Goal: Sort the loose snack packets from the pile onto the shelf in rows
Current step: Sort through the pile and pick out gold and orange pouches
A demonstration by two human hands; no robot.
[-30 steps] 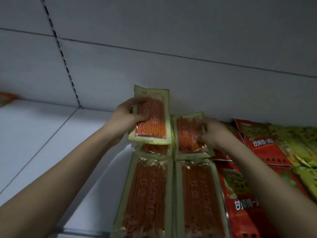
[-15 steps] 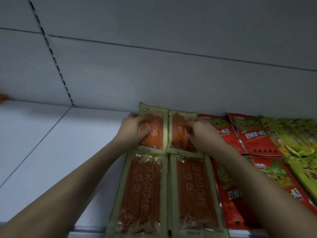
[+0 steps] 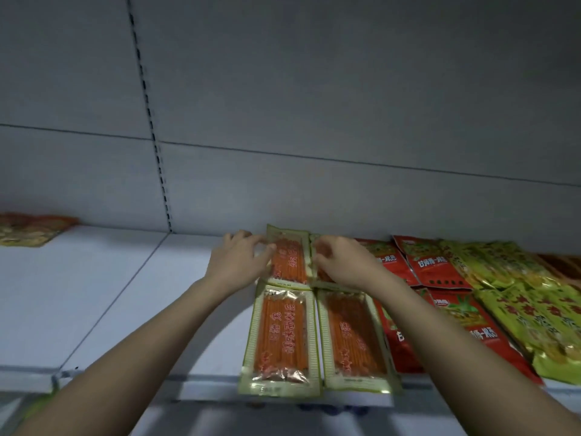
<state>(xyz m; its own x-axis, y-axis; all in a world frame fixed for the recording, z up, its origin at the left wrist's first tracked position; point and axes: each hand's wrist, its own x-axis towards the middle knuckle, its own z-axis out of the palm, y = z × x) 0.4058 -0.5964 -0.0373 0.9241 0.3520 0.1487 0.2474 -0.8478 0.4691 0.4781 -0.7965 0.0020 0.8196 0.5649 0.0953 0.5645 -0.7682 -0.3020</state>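
Note:
Orange-stick snack packets with green borders lie flat on the white shelf (image 3: 125, 294) in two rows. The back-left packet (image 3: 289, 259) lies against the rear wall; my left hand (image 3: 239, 262) touches its left edge with relaxed fingertips. My right hand (image 3: 342, 262) rests with loosely bent fingers over the back-right packet (image 3: 323, 276), hiding most of it. In front lie the front-left packet (image 3: 279, 335) and the front-right packet (image 3: 352, 338), reaching the shelf's front lip.
Red packets (image 3: 430, 262) and yellow-green packets (image 3: 518, 294) fill the shelf to the right. One more packet (image 3: 28, 229) lies at the far left rear. A slotted upright (image 3: 154, 136) runs down the grey back panel. Bare shelf lies left of my left arm.
A second ago my left hand held a packet up in the air; it now lies flat at the back left. Both hands have eased from pressing to light fingertip contact.

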